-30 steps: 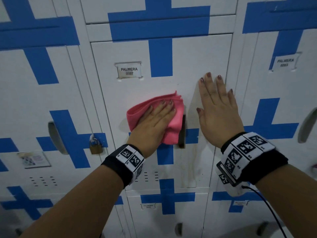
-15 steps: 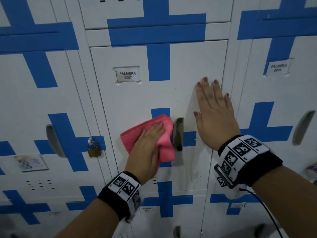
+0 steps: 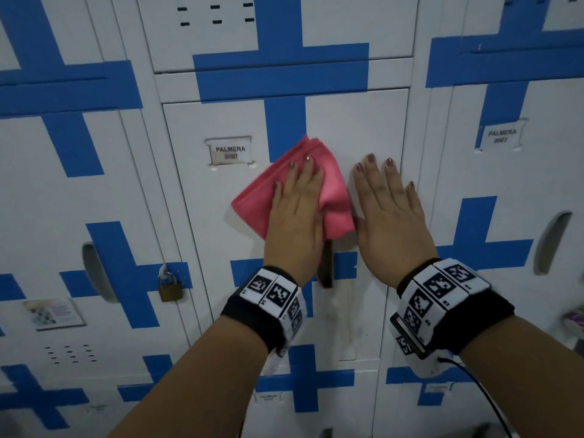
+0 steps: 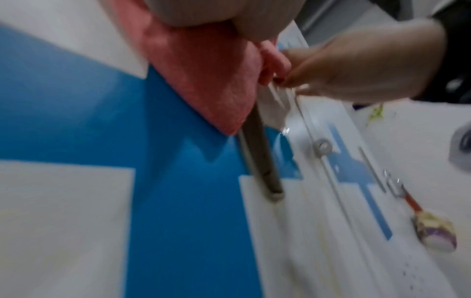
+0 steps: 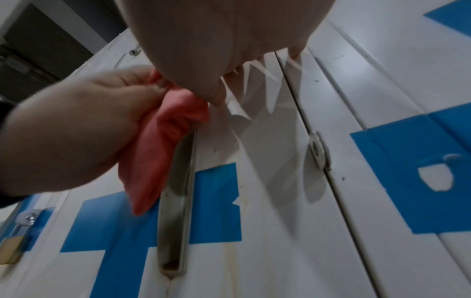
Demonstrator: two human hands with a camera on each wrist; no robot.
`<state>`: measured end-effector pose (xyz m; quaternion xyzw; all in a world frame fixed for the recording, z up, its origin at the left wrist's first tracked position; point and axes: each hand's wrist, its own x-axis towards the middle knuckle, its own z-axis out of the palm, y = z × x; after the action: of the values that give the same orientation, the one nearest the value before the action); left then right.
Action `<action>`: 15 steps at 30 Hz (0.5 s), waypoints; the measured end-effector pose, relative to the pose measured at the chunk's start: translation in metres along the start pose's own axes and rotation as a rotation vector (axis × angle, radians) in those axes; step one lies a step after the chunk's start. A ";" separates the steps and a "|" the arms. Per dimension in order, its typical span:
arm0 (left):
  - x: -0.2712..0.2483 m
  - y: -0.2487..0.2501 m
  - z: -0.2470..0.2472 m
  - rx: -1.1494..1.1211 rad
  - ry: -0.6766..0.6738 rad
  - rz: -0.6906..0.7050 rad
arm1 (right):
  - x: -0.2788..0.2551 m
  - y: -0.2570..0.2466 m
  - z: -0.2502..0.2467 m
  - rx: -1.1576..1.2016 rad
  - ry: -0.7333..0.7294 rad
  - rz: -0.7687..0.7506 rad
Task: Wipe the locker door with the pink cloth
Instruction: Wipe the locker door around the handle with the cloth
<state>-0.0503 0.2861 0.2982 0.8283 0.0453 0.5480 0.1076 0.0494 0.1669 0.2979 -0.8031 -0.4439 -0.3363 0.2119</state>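
The white locker door (image 3: 221, 216) bears a blue cross and a label reading PALMERA 0007 (image 3: 230, 152). My left hand (image 3: 297, 197) lies flat on the folded pink cloth (image 3: 252, 203) and presses it to the door just above the dark handle recess (image 3: 327, 263). Its fingers are straight and point up. My right hand (image 3: 387, 200) rests flat and open on the door's right edge, right beside the cloth. The left wrist view shows the cloth (image 4: 203, 70) hanging over the recess (image 4: 260, 153). The right wrist view shows the cloth (image 5: 158, 157) under my left hand (image 5: 76, 129).
A brass padlock (image 3: 170, 286) hangs on the left neighbour locker, above a small sticker (image 3: 52, 312). Yellowish streaks (image 3: 344, 311) run down the door below the handle. A metal hasp (image 5: 317, 151) sits on the door's right edge. More lockers surround this one.
My left hand slid the cloth down to the handle, then back up and right, so it is close beside my right hand. The right hand kept its place on the door.
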 end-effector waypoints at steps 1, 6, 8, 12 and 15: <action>-0.002 -0.006 0.003 0.053 -0.043 0.041 | 0.000 0.000 0.000 0.002 0.000 -0.002; -0.002 -0.019 0.001 0.164 -0.108 0.185 | 0.000 -0.001 0.000 0.016 -0.007 -0.002; -0.004 -0.022 0.004 0.189 -0.143 0.256 | 0.000 -0.002 0.000 0.023 -0.010 -0.002; -0.009 -0.030 0.005 0.222 -0.219 0.336 | 0.000 -0.001 0.001 0.031 -0.001 -0.003; -0.014 -0.035 0.004 0.247 -0.275 0.369 | 0.000 0.000 0.001 0.025 -0.003 -0.009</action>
<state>-0.0510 0.3169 0.2760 0.8961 -0.0550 0.4308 -0.0910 0.0495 0.1677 0.2965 -0.7990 -0.4519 -0.3303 0.2196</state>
